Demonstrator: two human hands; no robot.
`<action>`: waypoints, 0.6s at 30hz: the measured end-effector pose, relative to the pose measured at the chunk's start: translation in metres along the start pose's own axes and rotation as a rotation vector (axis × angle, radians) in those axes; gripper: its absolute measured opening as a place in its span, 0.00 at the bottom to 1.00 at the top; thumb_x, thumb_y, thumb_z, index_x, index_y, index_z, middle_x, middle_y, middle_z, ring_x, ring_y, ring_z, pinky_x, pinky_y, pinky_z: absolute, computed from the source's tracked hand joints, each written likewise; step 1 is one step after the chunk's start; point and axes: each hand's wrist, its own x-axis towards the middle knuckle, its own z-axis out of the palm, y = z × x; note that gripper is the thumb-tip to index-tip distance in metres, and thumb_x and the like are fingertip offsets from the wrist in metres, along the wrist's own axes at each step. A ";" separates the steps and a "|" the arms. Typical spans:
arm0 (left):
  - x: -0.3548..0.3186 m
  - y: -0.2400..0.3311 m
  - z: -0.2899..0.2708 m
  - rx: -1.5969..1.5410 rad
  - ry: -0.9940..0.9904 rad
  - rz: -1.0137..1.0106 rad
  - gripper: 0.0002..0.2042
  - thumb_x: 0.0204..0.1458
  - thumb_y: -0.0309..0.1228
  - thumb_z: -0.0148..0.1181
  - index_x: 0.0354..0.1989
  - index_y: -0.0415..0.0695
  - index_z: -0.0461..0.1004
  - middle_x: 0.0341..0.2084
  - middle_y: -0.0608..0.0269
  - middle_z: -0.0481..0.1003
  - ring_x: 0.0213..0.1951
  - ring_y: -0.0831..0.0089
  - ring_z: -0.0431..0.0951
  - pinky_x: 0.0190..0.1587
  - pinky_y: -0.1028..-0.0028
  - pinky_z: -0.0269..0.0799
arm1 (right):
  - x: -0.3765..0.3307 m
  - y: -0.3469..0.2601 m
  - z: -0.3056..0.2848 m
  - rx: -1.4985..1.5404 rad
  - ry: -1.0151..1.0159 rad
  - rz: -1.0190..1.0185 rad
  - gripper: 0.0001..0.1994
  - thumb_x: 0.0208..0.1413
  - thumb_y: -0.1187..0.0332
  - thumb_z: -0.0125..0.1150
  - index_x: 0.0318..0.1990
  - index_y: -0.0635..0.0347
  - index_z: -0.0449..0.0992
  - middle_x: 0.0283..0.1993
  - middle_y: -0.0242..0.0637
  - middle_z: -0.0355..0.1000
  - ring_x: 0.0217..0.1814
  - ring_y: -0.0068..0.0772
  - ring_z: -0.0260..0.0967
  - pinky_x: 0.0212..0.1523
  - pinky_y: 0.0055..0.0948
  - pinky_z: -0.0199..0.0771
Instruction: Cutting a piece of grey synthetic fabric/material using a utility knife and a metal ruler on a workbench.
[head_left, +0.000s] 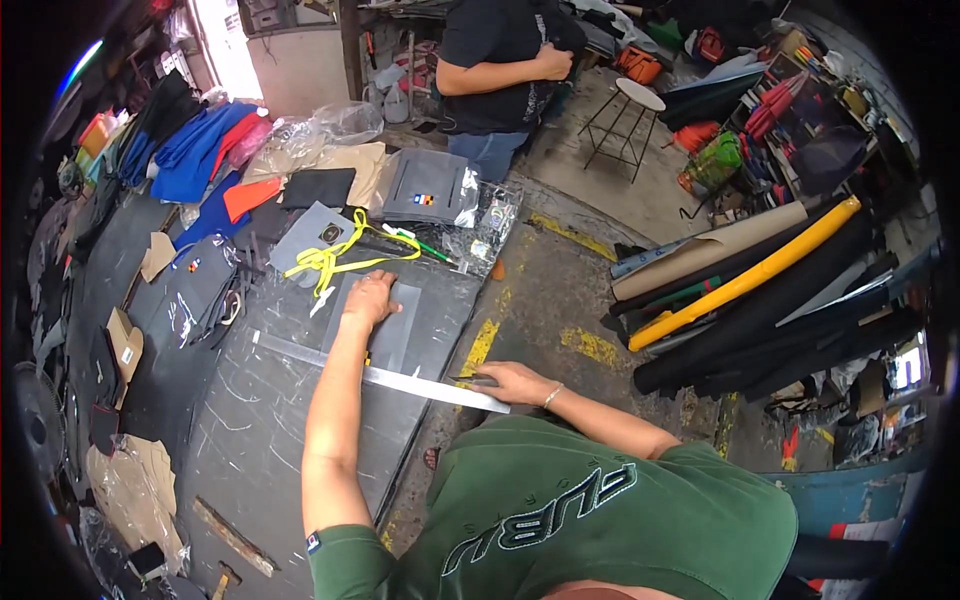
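My left hand (370,298) rests on the upper part of a grey translucent sheet (402,322) on the dark worktable, its fingers spread on the surface. A long metal ruler (420,386) runs under my left forearm and across the near part of the sheet; its right end sticks out past the table edge. My right hand (512,384) is closed around a slim dark tool (476,380), just above that end of the ruler. The kind of tool is too small to make out. A yellow strap (335,256) lies loosely heaped beyond my left hand.
Stacked dark panels in plastic (425,190) and folded blue cloth (200,150) cover the table's far side. A hammer (226,578) and a wooden stick (235,537) lie near left. Rolls of material (745,275) stand at right, a stool (640,95) behind. Another person (500,80) stands beyond the table.
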 end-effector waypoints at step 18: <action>-0.162 0.054 -0.191 -0.273 0.470 -0.374 0.23 0.58 0.34 0.66 0.60 0.37 0.74 0.57 0.47 0.77 0.60 0.52 0.76 0.62 0.61 0.70 | -0.017 0.047 -0.045 -0.116 0.062 0.237 0.22 0.56 0.49 0.70 0.43 0.61 0.85 0.39 0.52 0.81 0.41 0.52 0.82 0.40 0.41 0.80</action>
